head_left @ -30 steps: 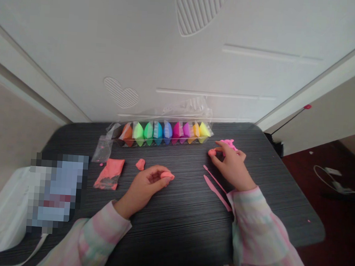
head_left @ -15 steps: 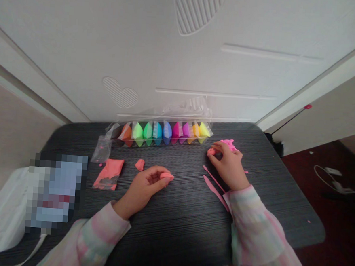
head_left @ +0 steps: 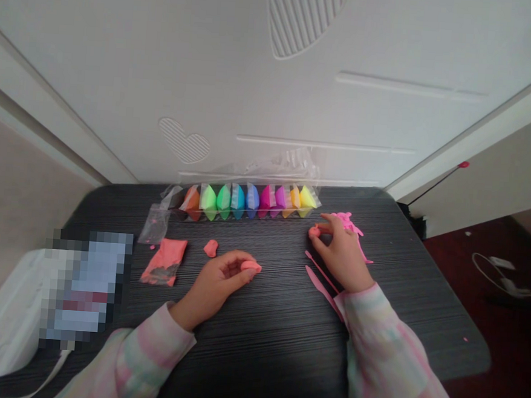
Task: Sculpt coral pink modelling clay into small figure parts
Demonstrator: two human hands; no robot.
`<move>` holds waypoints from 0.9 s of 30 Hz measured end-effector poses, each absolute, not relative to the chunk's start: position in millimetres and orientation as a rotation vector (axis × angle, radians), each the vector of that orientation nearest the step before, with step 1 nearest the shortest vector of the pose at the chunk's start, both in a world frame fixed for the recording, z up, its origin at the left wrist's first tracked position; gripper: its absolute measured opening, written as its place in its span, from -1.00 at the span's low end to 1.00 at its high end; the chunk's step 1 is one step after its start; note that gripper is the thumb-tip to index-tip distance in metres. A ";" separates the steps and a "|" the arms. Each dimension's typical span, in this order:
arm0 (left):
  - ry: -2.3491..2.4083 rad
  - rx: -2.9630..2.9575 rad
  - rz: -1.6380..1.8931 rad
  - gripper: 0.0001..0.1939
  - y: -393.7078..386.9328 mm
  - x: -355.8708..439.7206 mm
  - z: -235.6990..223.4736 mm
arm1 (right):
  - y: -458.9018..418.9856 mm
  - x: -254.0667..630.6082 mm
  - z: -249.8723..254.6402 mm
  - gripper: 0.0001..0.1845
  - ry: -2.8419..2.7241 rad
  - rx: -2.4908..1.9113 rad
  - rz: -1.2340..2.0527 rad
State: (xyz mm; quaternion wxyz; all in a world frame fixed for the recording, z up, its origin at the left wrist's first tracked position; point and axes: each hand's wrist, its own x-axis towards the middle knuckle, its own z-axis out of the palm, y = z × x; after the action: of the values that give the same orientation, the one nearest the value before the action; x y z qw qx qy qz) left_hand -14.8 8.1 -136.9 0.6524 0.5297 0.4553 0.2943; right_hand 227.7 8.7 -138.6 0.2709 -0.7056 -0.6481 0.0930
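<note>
My left hand (head_left: 216, 283) is closed over the middle of the table, with a coral piece of modelling clay (head_left: 251, 265) pinched between thumb and fingers. Farther right, my right hand (head_left: 346, 256) grips a small round coral clay lump (head_left: 314, 231) at its fingertips, low over the tabletop. Partly hidden behind that hand is a bright pink moulded plastic piece (head_left: 346, 218). Below it lie a pink plastic knife (head_left: 322, 288) and a thin pink modelling tool (head_left: 319, 267). Left of my left hand sit a loose coral clay lump (head_left: 210, 248) and a coral clay packet (head_left: 167, 259).
A clear tray of several coloured clay packets (head_left: 251, 201) lies along the back of the dark table (head_left: 255, 344), near a white panel (head_left: 211, 68). An emptied clear wrapper (head_left: 154, 223), a blurred-out device (head_left: 91, 284) and a white case (head_left: 3, 314) are on the left.
The view has shifted slightly. My right hand has tilted a little around the small clay lump, and more of the pink plastic piece shows. My left hand keeps its hold.
</note>
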 end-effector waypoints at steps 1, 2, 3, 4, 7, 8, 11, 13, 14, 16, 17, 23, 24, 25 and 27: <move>1.035 1.203 0.664 -0.85 8.0 -15.0 -136.8 | 8.7 227.8 -138.7 -0.59 -1.745 -1.901 0.252; 1.037 1.203 0.663 -0.84 7.8 -15.2 -136.6 | 8.7 228.0 -138.8 -0.59 -1.745 -1.902 0.252; 1.039 1.202 0.663 -0.84 7.8 -15.3 -136.3 | 8.7 228.2 -138.9 -0.60 -1.745 -1.902 0.252; 1.040 1.200 0.665 -0.84 7.8 -15.4 -136.1 | 8.7 228.4 -139.0 -0.60 -1.745 -1.902 0.252; 1.043 1.203 0.665 -0.84 8.4 -15.3 -135.4 | 9.1 227.9 -140.1 -0.62 -1.745 -1.900 0.248; 1.045 1.204 0.661 -0.84 8.6 -15.1 -135.3 | 9.2 227.5 -140.7 -0.61 -1.747 -1.897 0.245; 1.050 1.205 0.647 -0.85 9.0 -14.4 -135.4 | 9.3 225.7 -143.0 -0.60 -1.760 -1.889 0.227; 1.052 1.205 0.646 -0.85 8.8 -14.3 -135.8 | 9.2 224.9 -144.4 -0.60 -1.770 -1.890 0.212; 1.052 1.205 0.647 -0.84 8.7 -14.4 -136.2 | 9.1 224.8 -145.0 -0.60 -1.774 -1.892 0.206; 1.049 1.204 0.649 -0.84 8.4 -14.8 -137.1 | 8.9 224.8 -145.6 -0.60 -1.779 -1.895 0.197; 1.047 1.204 0.651 -0.84 8.3 -15.1 -137.5 | 8.9 224.8 -145.8 -0.60 -1.782 -1.896 0.194; 1.038 1.201 0.657 -0.84 8.0 -15.6 -136.9 | 8.5 222.7 -145.8 -0.57 -1.788 -1.908 0.176; 1.041 1.202 0.656 -0.84 8.0 -15.5 -136.4 | 8.6 222.4 -146.2 -0.56 -1.786 -1.909 0.175; 1.045 1.205 0.656 -0.85 7.9 -15.4 -136.0 | 8.8 222.2 -146.7 -0.56 -1.782 -1.908 0.174; 1.047 1.212 0.656 -0.85 8.0 -15.2 -135.4 | 9.6 222.4 -148.6 -0.57 -1.768 -1.903 0.174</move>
State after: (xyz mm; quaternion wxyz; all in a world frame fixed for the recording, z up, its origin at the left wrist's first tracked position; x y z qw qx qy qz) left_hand -15.2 8.0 -135.4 0.6482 0.5333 0.4607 0.2885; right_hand 222.4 9.6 -148.6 0.2658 -0.7047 -0.6547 0.0646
